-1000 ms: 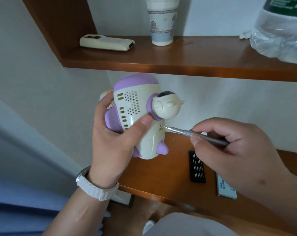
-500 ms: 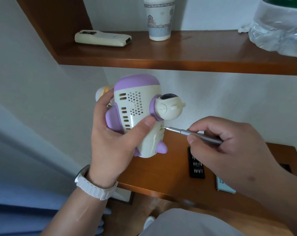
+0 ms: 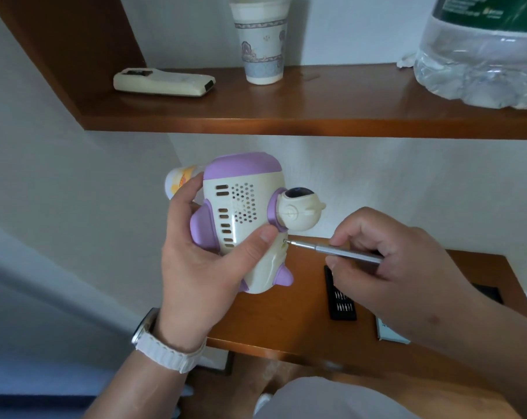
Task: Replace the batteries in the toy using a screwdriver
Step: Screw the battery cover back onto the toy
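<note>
Two hands were seen above a wooden desk (image 3: 280, 325): the cream-and-purple plastic toy (image 3: 247, 219) was gripped in the left hand (image 3: 202, 267), thumb across its perforated back, and a slim metal screwdriver (image 3: 334, 251) was pinched in the right hand (image 3: 386, 267), tip set against the toy beside that thumb. Farther off, the green label of a bottle (image 3: 480, 65) was unreadable.
</note>
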A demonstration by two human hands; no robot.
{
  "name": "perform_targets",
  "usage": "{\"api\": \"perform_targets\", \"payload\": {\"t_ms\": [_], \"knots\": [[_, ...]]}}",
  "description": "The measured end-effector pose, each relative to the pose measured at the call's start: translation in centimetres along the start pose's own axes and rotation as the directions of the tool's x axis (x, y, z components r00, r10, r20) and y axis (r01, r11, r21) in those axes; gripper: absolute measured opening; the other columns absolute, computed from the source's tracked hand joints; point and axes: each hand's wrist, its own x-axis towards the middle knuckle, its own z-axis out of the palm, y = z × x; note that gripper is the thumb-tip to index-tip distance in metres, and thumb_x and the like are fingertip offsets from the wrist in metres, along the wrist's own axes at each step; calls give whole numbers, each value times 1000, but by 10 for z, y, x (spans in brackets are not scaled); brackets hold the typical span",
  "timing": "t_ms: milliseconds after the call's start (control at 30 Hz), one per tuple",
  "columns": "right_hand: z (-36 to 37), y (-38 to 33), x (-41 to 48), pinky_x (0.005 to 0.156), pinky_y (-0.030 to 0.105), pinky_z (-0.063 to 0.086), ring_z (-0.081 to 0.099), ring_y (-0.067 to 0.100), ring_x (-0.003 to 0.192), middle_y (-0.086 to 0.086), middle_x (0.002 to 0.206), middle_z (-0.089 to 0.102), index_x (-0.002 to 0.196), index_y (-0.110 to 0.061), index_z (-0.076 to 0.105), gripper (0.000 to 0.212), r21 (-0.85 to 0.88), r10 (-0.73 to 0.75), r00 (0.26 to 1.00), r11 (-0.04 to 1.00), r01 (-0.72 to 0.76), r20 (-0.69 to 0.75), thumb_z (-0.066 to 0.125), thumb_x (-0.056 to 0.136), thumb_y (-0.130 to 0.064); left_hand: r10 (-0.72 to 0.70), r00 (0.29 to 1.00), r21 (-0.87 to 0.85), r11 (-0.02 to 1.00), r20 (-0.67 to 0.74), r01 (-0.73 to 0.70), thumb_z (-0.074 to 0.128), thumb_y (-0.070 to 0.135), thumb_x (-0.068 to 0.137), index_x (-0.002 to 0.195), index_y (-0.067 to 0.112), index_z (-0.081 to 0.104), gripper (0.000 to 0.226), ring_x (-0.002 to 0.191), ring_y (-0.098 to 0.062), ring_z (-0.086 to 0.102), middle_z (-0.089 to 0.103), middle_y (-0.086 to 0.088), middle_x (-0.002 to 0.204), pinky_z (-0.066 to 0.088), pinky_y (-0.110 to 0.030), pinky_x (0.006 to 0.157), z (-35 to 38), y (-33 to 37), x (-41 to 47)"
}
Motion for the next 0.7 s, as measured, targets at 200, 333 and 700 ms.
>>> {"api": "perform_targets", "payload": {"t_ms": [200, 333, 700], "knots": [[-4, 0, 3, 44, 8, 37, 57, 9, 56, -11, 69, 63, 77, -33, 59, 3, 7, -13, 999, 1000, 13, -31, 59, 80, -31, 25, 1000, 22, 999, 5, -26, 84, 44, 67, 128, 43, 48, 70, 101, -8, 69, 66, 22, 112, 60, -23, 65, 3, 5, 2], [-7, 1, 5, 43, 11, 38, 57, 11, 54, -10, 66, 62, 75, -34, 59, 11, -8, -26, 999, 1000, 26, -35, 61, 86, -36, -3, 1000, 23, 1000, -1, 3, 84, 48, 65, 127, 43, 50, 72, 100, -12, 71, 68, 17, 112, 63, -36, 64, 4, 7, 3], [-15, 0, 14, 45, 11, 36, 49, 10, 47, -7, 60, 54, 85, -37, 51, 13, -46, -89, 996, 995, 88, -19, 61, 79, -30, -52, 999, 35, 998, -3, 52, 83, 50, 64, 133, 34, 49, 79, 100, -11, 71, 68, 17, 111, 64, -42, 66, 6, 10, 3]]}}
